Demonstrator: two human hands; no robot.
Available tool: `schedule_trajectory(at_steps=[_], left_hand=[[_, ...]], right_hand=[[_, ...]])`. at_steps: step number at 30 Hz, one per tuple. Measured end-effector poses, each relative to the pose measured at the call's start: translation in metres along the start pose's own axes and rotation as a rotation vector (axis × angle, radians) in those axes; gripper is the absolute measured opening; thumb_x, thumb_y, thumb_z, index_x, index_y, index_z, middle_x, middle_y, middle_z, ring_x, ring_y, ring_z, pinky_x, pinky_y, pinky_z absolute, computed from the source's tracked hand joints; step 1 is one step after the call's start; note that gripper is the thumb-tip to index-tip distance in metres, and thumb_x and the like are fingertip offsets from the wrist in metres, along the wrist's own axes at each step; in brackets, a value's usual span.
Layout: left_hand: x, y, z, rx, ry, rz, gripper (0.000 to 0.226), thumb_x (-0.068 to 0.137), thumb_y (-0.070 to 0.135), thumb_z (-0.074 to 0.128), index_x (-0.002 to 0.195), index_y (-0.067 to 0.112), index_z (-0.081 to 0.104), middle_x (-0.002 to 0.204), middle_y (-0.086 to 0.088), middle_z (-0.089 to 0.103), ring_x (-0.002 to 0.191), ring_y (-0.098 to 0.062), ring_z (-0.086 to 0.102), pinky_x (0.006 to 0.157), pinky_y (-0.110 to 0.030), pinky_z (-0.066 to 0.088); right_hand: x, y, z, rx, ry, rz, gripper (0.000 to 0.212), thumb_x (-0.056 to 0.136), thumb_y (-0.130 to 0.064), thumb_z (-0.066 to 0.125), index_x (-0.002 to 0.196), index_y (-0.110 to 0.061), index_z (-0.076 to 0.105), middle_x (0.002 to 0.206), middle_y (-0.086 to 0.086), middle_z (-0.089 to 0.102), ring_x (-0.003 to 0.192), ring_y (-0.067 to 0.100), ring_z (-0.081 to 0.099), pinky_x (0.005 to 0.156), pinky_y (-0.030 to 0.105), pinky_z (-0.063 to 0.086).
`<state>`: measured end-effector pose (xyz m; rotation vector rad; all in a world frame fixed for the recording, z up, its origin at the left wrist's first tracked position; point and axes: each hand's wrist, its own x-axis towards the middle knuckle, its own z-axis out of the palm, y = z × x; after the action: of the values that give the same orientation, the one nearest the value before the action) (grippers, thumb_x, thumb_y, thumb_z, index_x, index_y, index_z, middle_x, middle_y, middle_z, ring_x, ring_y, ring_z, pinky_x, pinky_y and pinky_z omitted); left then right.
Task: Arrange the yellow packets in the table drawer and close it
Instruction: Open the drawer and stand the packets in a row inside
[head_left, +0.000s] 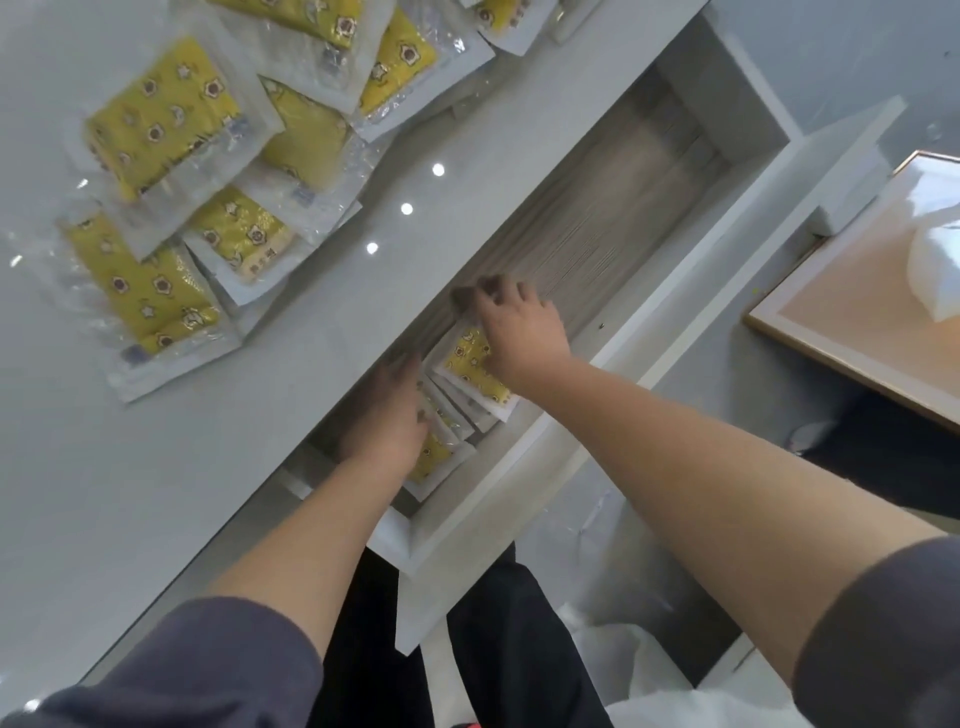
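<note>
The table drawer (613, 244) stands pulled open, running diagonally from lower left to upper right. At its near end lies a fanned row of yellow packets (467, 395) in clear wrappers. My right hand (519, 332) rests on the topmost packet (470, 358), fingers spread over its far edge. My left hand (387, 415) lies flat on the packets at the drawer's inner side, under the tabletop's edge. Several more yellow packets (171, 171) are piled loosely on the grey tabletop at the upper left.
The glossy grey tabletop (156, 467) fills the left side. The drawer's white front panel (571, 431) juts out toward my legs. A framed cork board (852, 291) with white material on it sits at the right. White plastic lies on the floor at lower right.
</note>
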<state>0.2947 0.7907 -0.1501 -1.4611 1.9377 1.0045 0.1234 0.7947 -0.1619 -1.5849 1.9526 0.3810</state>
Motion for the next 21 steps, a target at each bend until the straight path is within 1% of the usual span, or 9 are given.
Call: schedule_trajectory(at_steps=[2, 4, 7, 9, 12, 14, 16, 19, 21], left_hand=[[0.002, -0.001, 0.003, 0.072, 0.052, 0.059, 0.055, 0.09, 0.021, 0.065, 0.137, 0.027, 0.037, 0.141, -0.006, 0.031, 0.126, -0.027, 0.04, 0.083, -0.037, 0.046], [0.001, -0.004, 0.006, 0.111, 0.079, 0.074, 0.046, 0.088, 0.023, 0.066, 0.128, 0.024, 0.043, 0.133, -0.005, 0.036, 0.119, -0.026, 0.042, 0.079, -0.036, 0.044], [-0.002, -0.011, 0.004, 0.114, 0.033, 0.098, 0.038, 0.09, 0.024, 0.064, 0.123, 0.021, 0.047, 0.133, -0.005, 0.034, 0.118, -0.025, 0.042, 0.086, -0.037, 0.046], [-0.002, -0.018, 0.002, 0.127, -0.015, 0.173, 0.029, 0.091, 0.02, 0.062, 0.117, 0.017, 0.05, 0.13, -0.004, 0.035, 0.114, -0.023, 0.043, 0.084, -0.032, 0.042], [0.002, -0.03, 0.007, 0.132, -0.097, 0.226, 0.021, 0.096, 0.018, 0.051, 0.115, 0.011, 0.057, 0.131, -0.01, 0.04, 0.117, -0.025, 0.039, 0.083, -0.027, 0.031], [0.001, -0.031, 0.01, 0.037, -0.12, 0.21, 0.024, 0.098, 0.014, 0.046, 0.117, 0.005, 0.058, 0.131, -0.013, 0.043, 0.118, -0.027, 0.038, 0.081, -0.023, 0.027], [0.0, -0.031, 0.013, -0.112, -0.101, 0.155, 0.024, 0.098, 0.01, 0.047, 0.119, 0.003, 0.055, 0.127, -0.011, 0.045, 0.113, -0.027, 0.046, 0.081, -0.018, 0.031], [-0.005, -0.032, 0.015, -0.217, -0.006, 0.045, 0.017, 0.094, 0.013, 0.055, 0.111, 0.015, 0.055, 0.12, -0.003, 0.046, 0.099, -0.022, 0.055, 0.086, -0.037, 0.05], [-0.006, -0.033, 0.015, -0.261, 0.046, -0.04, 0.017, 0.093, 0.015, 0.056, 0.109, 0.019, 0.05, 0.113, -0.003, 0.05, 0.096, -0.024, 0.058, 0.084, -0.044, 0.053]], right_hand=[[0.0, -0.001, -0.001, -0.102, -0.065, -0.146, 0.068, 0.084, -0.013, 0.061, 0.143, -0.031, 0.034, 0.145, 0.009, 0.031, 0.123, 0.03, 0.038, 0.079, 0.036, 0.044], [0.0, -0.003, 0.001, -0.144, -0.113, -0.174, 0.067, 0.086, -0.013, 0.059, 0.145, -0.032, 0.032, 0.146, 0.009, 0.029, 0.12, 0.029, 0.041, 0.067, 0.031, 0.042], [-0.002, -0.006, 0.006, -0.099, -0.172, -0.135, 0.07, 0.087, -0.013, 0.06, 0.147, -0.027, 0.027, 0.145, 0.013, 0.032, 0.105, 0.028, 0.054, 0.056, 0.027, 0.043], [-0.005, -0.006, 0.007, -0.07, -0.192, -0.097, 0.07, 0.086, -0.015, 0.063, 0.146, -0.026, 0.027, 0.14, 0.013, 0.036, 0.1, 0.027, 0.055, 0.057, 0.03, 0.048], [-0.007, -0.005, 0.009, -0.112, -0.115, -0.092, 0.074, 0.085, -0.023, 0.066, 0.146, -0.027, 0.025, 0.14, 0.011, 0.038, 0.12, 0.03, 0.044, 0.078, 0.037, 0.047], [-0.008, -0.008, 0.014, -0.034, -0.1, -0.081, 0.076, 0.085, -0.017, 0.065, 0.147, -0.027, 0.022, 0.134, 0.01, 0.046, 0.112, 0.028, 0.05, 0.069, 0.034, 0.05], [-0.011, -0.014, 0.021, 0.015, -0.095, -0.084, 0.071, 0.087, -0.011, 0.062, 0.145, -0.027, 0.024, 0.126, 0.008, 0.053, 0.095, 0.024, 0.059, 0.057, 0.031, 0.052], [-0.014, -0.022, 0.028, 0.008, -0.13, -0.082, 0.06, 0.09, -0.009, 0.055, 0.141, -0.027, 0.03, 0.113, 0.004, 0.061, 0.08, 0.023, 0.062, 0.053, 0.032, 0.055], [-0.013, -0.026, 0.028, 0.026, -0.182, -0.079, 0.055, 0.091, -0.009, 0.053, 0.139, -0.026, 0.033, 0.107, 0.004, 0.064, 0.077, 0.023, 0.062, 0.055, 0.035, 0.057]])
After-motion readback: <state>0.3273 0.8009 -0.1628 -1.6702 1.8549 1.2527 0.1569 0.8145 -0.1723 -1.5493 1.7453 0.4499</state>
